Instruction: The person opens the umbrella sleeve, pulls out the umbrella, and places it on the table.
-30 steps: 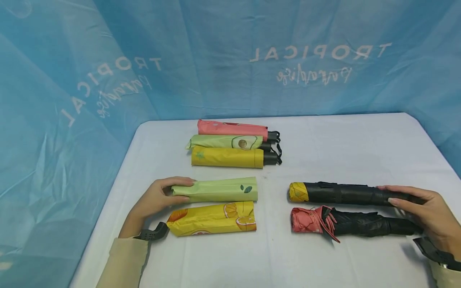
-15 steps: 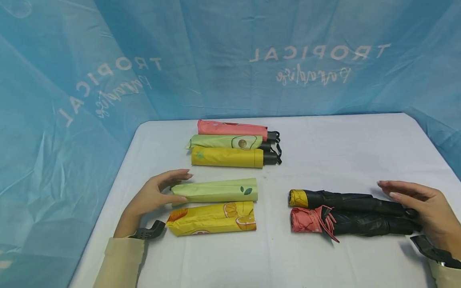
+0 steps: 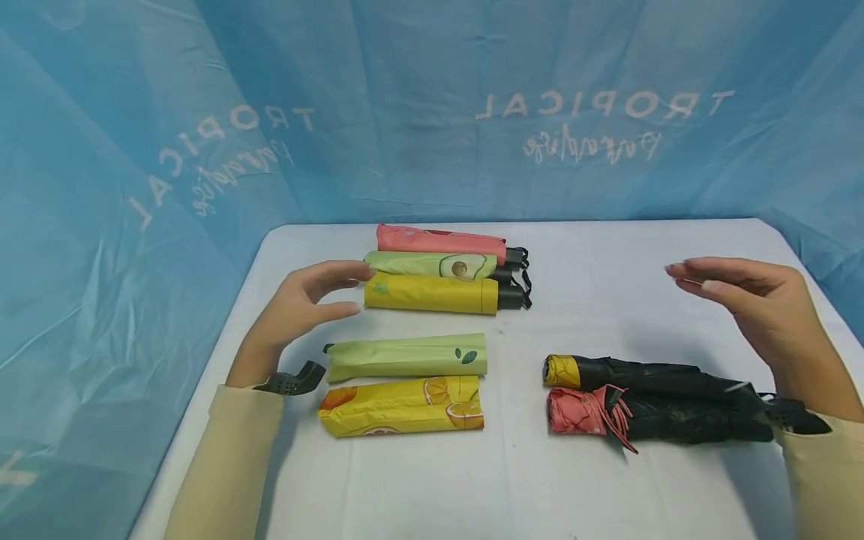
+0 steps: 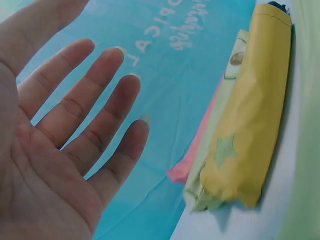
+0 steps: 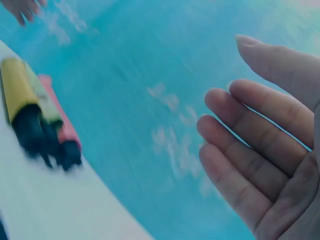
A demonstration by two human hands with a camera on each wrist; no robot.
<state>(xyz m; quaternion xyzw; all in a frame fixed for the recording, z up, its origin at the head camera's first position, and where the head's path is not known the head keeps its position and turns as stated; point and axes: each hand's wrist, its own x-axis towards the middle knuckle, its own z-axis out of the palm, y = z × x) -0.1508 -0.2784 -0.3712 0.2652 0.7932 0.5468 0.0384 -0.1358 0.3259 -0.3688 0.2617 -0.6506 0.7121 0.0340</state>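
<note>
My left hand [image 3: 297,306] hovers above the table with fingers apart and nothing in its grasp, at the left ends of three sleeved folding umbrellas. These are a yellow umbrella [image 3: 432,293] nearest me, a green avocado-print umbrella [image 3: 412,264] and a pink umbrella [image 3: 439,241], black handles to the right. Below that hand lie a green umbrella sleeve [image 3: 405,357] and a yellow orange-print sleeve [image 3: 398,409]; whether anything fills them I cannot tell. My right hand [image 3: 769,307] is also raised and holds nothing, beyond a black yellow-ended umbrella [image 3: 648,376] and a black pink-ended umbrella [image 3: 682,417].
A white-covered table [image 3: 513,487] carries all of these. Blue printed sheeting [image 3: 418,112] hangs along the back and left side. The right wrist strap [image 3: 796,416] and sleeve cover the right ends of the black umbrellas.
Both hands have let go and risen away from me, the left off the green sleeve, the right off the yellow-ended black umbrella. That umbrella now lies closer against the pink-ended one.
</note>
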